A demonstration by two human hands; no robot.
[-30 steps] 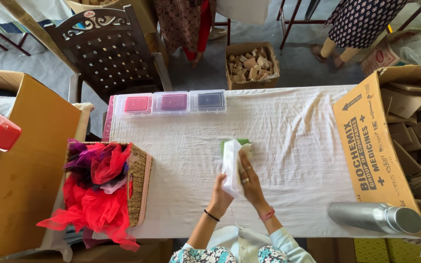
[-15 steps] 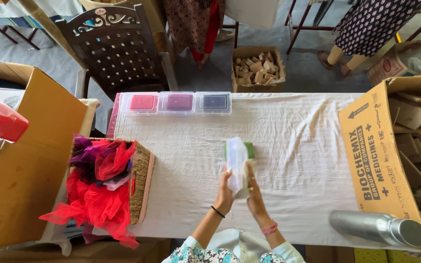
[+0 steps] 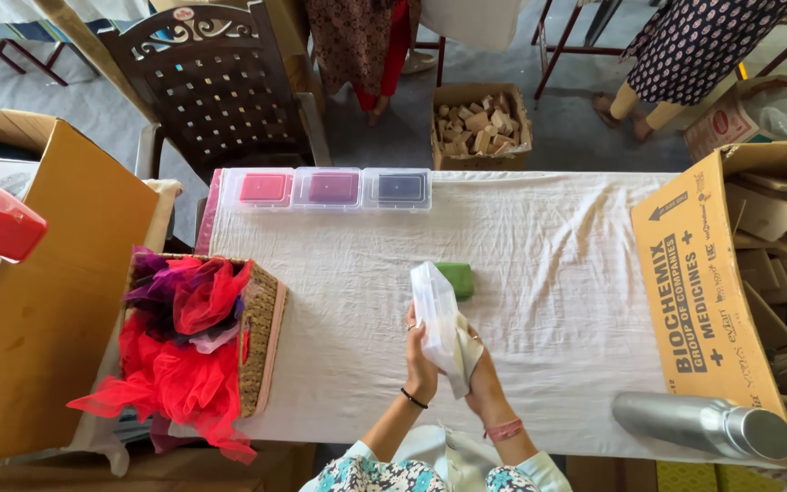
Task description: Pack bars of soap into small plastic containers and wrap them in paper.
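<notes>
Your table [image 3: 548,237], draped in white cloth, fills the middle of the view. At 3 o'clock an open cardboard box [image 3: 699,292] of flat brown pieces leans against its edge; at 9 o'clock stands another big carton [image 3: 43,310]. Just inside that, a wicker basket [image 3: 261,337] spills red and purple netting [image 3: 179,355]. At 5 o'clock a silver cylinder [image 3: 703,425] lies on its side. At 12 o'clock three clear lidded cases [image 3: 327,189] sit in a row, touching, with pink, magenta and dark blue insides. Near the centre you hold a clear plastic pouch [image 3: 436,314] upright above the cloth: your left hand [image 3: 419,351] has its fingers closed on its left edge, your right hand [image 3: 475,369] grips it from below. A small green block [image 3: 457,279] lies on the cloth just behind it.
</notes>
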